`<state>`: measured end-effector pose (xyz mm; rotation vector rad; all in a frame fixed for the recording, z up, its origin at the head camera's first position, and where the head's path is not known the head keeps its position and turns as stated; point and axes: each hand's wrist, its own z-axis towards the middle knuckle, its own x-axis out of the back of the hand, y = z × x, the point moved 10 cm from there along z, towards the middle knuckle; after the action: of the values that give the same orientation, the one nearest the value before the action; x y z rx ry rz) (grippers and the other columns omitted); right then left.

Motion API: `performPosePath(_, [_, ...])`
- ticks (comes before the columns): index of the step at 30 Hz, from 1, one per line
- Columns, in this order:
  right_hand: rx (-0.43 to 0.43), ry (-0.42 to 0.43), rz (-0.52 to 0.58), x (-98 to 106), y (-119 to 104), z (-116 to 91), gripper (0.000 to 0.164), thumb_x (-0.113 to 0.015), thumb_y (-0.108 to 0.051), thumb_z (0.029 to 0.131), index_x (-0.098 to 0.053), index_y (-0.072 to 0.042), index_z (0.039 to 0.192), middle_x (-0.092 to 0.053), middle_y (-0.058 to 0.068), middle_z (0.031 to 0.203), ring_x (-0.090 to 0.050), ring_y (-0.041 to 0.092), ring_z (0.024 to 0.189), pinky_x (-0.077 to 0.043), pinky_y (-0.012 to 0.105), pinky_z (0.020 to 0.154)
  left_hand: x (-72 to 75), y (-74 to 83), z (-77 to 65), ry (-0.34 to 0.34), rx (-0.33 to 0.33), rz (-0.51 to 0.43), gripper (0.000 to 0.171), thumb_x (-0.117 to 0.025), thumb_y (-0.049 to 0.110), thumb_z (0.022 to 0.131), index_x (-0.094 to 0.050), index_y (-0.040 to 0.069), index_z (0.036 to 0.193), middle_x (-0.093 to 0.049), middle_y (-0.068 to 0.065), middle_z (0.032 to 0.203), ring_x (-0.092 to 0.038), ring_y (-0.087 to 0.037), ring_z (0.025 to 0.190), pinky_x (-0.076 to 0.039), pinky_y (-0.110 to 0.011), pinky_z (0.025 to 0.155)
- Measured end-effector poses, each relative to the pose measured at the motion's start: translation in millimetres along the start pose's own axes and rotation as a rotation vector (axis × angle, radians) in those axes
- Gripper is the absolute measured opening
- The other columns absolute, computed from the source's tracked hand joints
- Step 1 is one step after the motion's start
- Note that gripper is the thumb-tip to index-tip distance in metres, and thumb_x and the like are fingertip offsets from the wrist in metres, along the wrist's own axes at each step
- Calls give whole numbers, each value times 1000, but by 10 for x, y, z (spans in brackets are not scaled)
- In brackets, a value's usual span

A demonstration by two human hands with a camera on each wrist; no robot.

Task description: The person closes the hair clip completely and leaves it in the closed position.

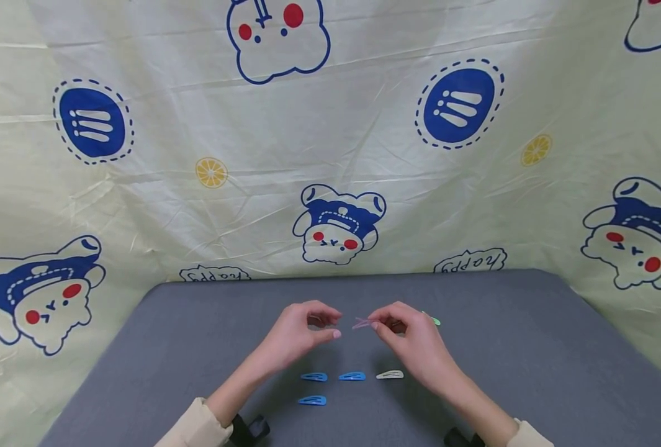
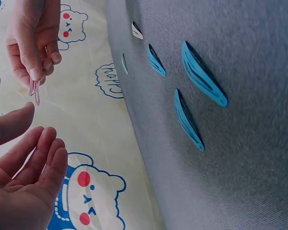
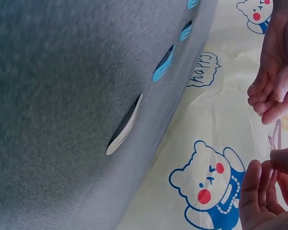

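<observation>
**Pink hair clip point(image 1: 360, 323) pinched in the right hand point(image 1: 414, 338) above a grey table point(image 1: 531, 347)**

The slender clip, its two narrow arms splayed, projects toward 9 o'clock from the right thumb and fingertips, which cover its other end. The left hand point(image 1: 302, 330) lies at 9 o'clock of the clip, near but apart; its fingers are loosely curved, the thumb is spaced from them, and it holds nothing.

On the table's matte, finely woven surface lie glossy, teardrop-shaped clips. Relative to the pink one, a white clip point(image 1: 390, 375) lies at 5 o'clock, one blue clip point(image 1: 352, 376) at 6, a second blue clip point(image 1: 314, 377) between 7 and 8, and a third blue clip point(image 1: 312, 400) at 7. A green clip point(image 1: 435, 320), at 3 o'clock, is partly hidden behind the right hand. Beyond 12 o'clock hangs a creased, printed cloth point(image 1: 263, 217). Cream sleeves point(image 1: 197, 427) are cut off at the lower edge.
</observation>
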<state>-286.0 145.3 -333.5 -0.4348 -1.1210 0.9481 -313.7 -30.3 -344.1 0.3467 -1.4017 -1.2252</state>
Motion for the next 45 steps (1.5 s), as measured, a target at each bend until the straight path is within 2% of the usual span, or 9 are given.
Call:
performPosePath(2, [-8, 1, 6, 9, -21, -35, 14, -72, -9, 90, -73, -21, 96, -63, -10, 89, -59, 8, 79, -53, 28, 76, 6, 20, -46, 5, 1, 1, 25, -77, 17, 87, -72, 12, 111, -68, 1, 102, -62, -19, 96, -50, -45, 90])
performPosePath(5, [-19, 3, 11, 26, -56, -87, 14, -73, -10, 90, -73, -23, 96, -63, -11, 88, -60, 8, 78, -53, 27, 74, 14, 62, -121, 14, 3, 27, 24, -77, 19, 87, -72, 14, 110, -68, 6, 101, -62, -18, 97, -50, -40, 89])
performPosePath(12, [26, 29, 24, 80, -204, -208, 18, -75, -7, 87, -73, -24, 94, -64, -14, 86, -60, 7, 77, -54, 26, 72, 25, 228, -303, 38, 10, 51, 22, -76, 21, 88, -73, 16, 109, -68, 6, 104, -62, -19, 98, -50, -36, 87])
performPosePath(18, [42, 20, 34, 76, -304, -320, 21, -75, -6, 87, -72, -27, 92, -65, -10, 88, -59, 8, 75, -53, 26, 70, 11, 323, -483, 58, 27, 55, 22, -78, 21, 86, -73, 19, 107, -66, 14, 99, -61, -10, 94, -51, -33, 85])
performPosePath(21, [16, 8, 55, 68, -323, -367, 20, -74, -6, 87, -72, -26, 91, -65, -9, 89, -59, 8, 75, -53, 26, 71, 4, 333, -551, 70, 30, 39, 23, -79, 22, 85, -73, 20, 107, -65, 15, 98, -60, -7, 92, -51, -30, 84])
performPosePath(27, [-82, 5, 90, 75, -329, -443, 22, -74, -6, 87, -72, -28, 90, -64, -12, 88, -61, 9, 76, -54, 27, 73, -10, 360, -609, 89, 3, 5, 22, -79, 24, 85, -73, 22, 106, -66, 13, 98, -61, -7, 91, -52, -29, 82])
performPosePath(31, [-116, 12, 99, 78, -344, -492, 23, -75, -6, 87, -72, -29, 89, -64, -12, 88, -60, 10, 76, -53, 27, 72, -28, 363, -625, 93, -1, -13, 21, -79, 25, 85, -73, 22, 105, -66, 15, 97, -61, -7, 91, -52, -29, 82])
performPosePath(40, [-55, 0, 107, 15, -443, -568, 23, -74, -9, 88, -70, -32, 90, -63, -13, 87, -60, 8, 75, -53, 27, 72, -84, 453, -675, 102, -50, -67, 24, -80, 27, 83, -74, 23, 106, -65, 14, 99, -62, -7, 92, -52, -28, 82])
performPosePath(45, [17, 15, 113, -12, -508, -602, 24, -75, -10, 88, -71, -33, 91, -63, -14, 88, -60, 7, 75, -53, 26, 69, -117, 493, -692, 107, -76, -95, 21, -79, 27, 85, -75, 22, 105, -68, 11, 98, -61, -8, 90, -53, -27, 75])
